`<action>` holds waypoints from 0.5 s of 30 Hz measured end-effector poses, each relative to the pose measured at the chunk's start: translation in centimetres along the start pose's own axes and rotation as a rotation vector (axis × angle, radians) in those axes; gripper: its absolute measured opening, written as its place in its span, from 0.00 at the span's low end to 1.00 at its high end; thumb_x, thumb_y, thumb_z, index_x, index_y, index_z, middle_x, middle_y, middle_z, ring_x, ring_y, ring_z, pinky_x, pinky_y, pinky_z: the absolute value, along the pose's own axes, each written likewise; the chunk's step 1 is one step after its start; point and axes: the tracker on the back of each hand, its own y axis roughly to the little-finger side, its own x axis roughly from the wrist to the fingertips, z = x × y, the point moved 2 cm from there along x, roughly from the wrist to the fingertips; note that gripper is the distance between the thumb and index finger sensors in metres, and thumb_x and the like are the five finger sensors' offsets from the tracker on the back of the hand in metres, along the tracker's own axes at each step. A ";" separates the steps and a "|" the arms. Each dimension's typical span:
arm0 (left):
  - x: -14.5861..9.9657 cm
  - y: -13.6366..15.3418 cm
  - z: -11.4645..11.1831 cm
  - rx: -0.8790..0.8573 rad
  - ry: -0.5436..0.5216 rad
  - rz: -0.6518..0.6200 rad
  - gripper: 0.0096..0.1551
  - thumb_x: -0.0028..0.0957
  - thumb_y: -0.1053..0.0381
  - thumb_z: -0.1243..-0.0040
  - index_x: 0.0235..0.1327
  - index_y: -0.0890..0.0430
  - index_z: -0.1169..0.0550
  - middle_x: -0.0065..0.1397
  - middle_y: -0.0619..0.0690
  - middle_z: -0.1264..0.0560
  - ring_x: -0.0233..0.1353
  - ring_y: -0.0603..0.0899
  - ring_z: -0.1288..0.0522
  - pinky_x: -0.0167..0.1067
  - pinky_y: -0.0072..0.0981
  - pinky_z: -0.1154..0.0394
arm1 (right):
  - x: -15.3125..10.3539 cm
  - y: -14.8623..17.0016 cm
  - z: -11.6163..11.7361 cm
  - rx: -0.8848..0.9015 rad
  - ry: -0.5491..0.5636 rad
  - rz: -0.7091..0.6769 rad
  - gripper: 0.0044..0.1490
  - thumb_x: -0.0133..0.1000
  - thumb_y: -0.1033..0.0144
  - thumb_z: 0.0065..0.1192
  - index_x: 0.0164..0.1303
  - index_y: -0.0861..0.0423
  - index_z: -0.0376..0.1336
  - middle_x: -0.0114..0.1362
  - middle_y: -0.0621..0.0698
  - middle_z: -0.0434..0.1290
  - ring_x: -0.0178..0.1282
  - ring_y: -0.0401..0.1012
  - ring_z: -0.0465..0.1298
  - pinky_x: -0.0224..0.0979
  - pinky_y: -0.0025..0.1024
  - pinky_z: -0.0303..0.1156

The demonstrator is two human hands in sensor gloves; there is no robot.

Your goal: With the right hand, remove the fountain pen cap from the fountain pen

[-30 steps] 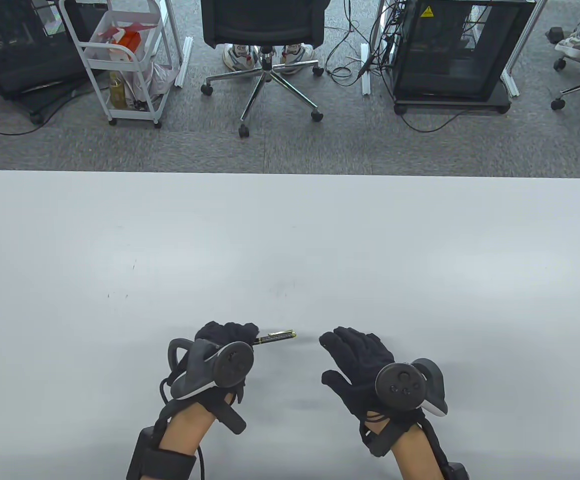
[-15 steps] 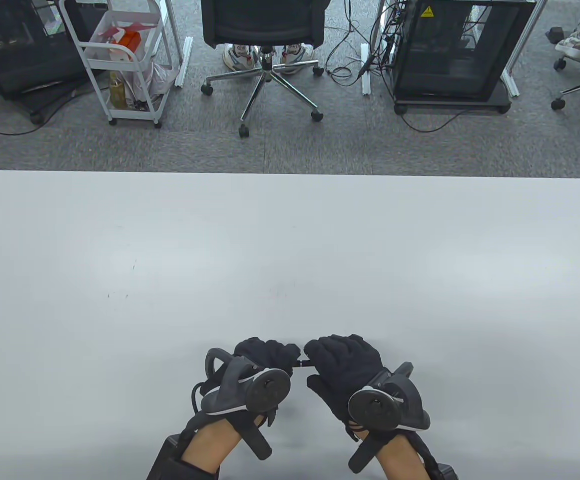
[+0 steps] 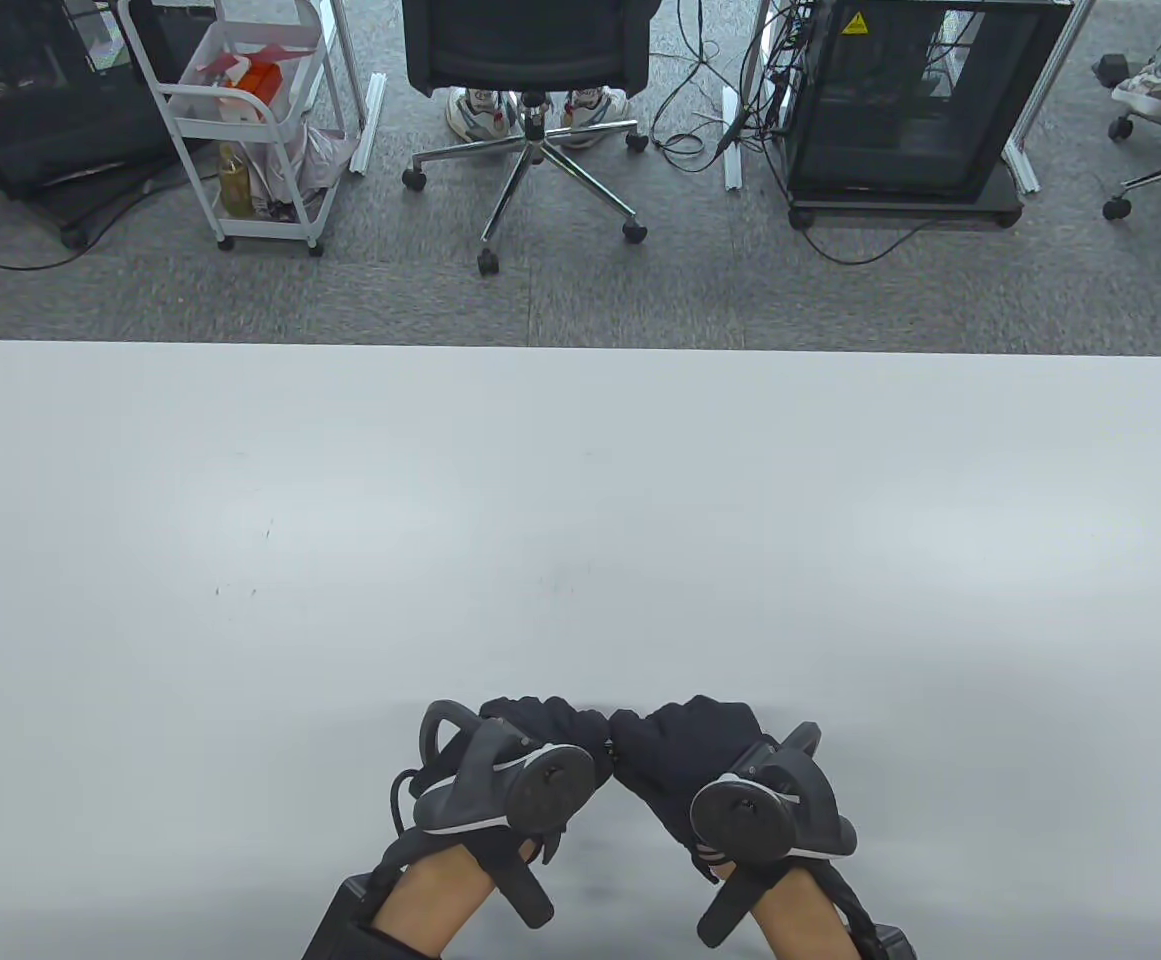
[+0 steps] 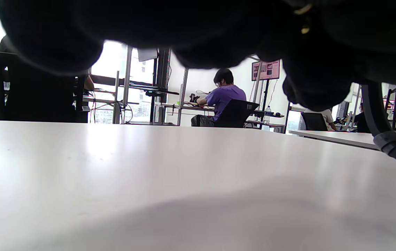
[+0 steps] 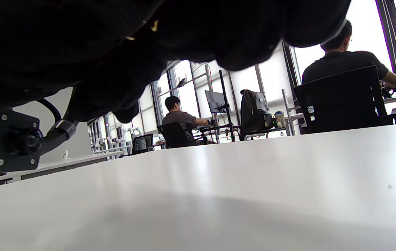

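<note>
Meeting knuckle to knuckle just above the white table (image 3: 580, 500), near its closest edge, the left hand (image 3: 540, 730) and the right hand (image 3: 690, 745) are pressed together, both with fingers curled in tight like loose fists. And the fountain pen? Hidden from the table view: no barrel and no fountain pen cap shows anywhere between the gloves, so the fair reading is that the pen lies inside those two closed hands, at the point where they touch. The left wrist view offers only a hint, a couple of small gold glints (image 4: 303, 10) up in the dark of the glove, and the right wrist view has similar gold specks (image 5: 154, 25) among its own curled fingers; these may be the pen's trim, but it is too dark to say which part. Whether the right hand really has the cap pinched cannot be told for certain, only that its fingers are closed and narrow. As for progress, the hands are touching with no gap at all, so by my judgement the cap is not yet off; the grip looks set and the pull is what remains. What is left is for the right hand to draw away from the left along the pen's line, while the left holds the barrel steady.
</note>
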 end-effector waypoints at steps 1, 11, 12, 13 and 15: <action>0.0 0.0 0.0 -0.012 -0.004 0.002 0.26 0.37 0.36 0.54 0.39 0.46 0.21 0.30 0.47 0.17 0.21 0.47 0.20 0.38 0.53 0.20 | 0.0 0.0 -0.1 -0.022 0.018 -0.009 0.30 0.56 0.48 0.57 0.65 0.49 0.66 0.45 0.52 0.79 0.41 0.46 0.77 0.59 0.49 0.72; 0.1 1.0 -0.1 -0.029 0.028 0.040 0.24 0.36 0.29 0.54 0.26 0.42 0.18 0.18 0.41 0.17 0.11 0.41 0.23 0.29 0.46 0.17 | 0.0 0.0 -0.1 -0.033 0.023 -0.013 0.29 0.55 0.48 0.57 0.64 0.48 0.67 0.42 0.51 0.80 0.38 0.46 0.77 0.58 0.48 0.73; 0.1 1.1 -0.1 -0.063 0.019 0.046 0.24 0.35 0.29 0.53 0.25 0.42 0.17 0.17 0.41 0.17 0.11 0.42 0.23 0.29 0.47 0.17 | 0.0 -0.1 -0.1 -0.038 0.026 -0.014 0.29 0.55 0.48 0.58 0.64 0.48 0.67 0.42 0.51 0.80 0.38 0.46 0.77 0.58 0.48 0.72; 0.1 1.1 -0.2 -0.083 0.013 0.041 0.24 0.36 0.30 0.52 0.26 0.43 0.18 0.19 0.43 0.17 0.13 0.44 0.22 0.32 0.49 0.18 | 0.0 -0.1 -0.2 -0.049 0.030 -0.014 0.29 0.55 0.48 0.58 0.64 0.48 0.67 0.43 0.51 0.79 0.40 0.46 0.77 0.59 0.48 0.72; 0.1 1.1 -0.3 -0.059 0.000 0.030 0.24 0.35 0.32 0.51 0.32 0.44 0.19 0.25 0.46 0.16 0.19 0.47 0.20 0.37 0.53 0.19 | 0.0 -0.1 0.1 -0.060 0.009 -0.001 0.30 0.57 0.48 0.57 0.67 0.48 0.65 0.51 0.53 0.77 0.47 0.49 0.76 0.64 0.51 0.69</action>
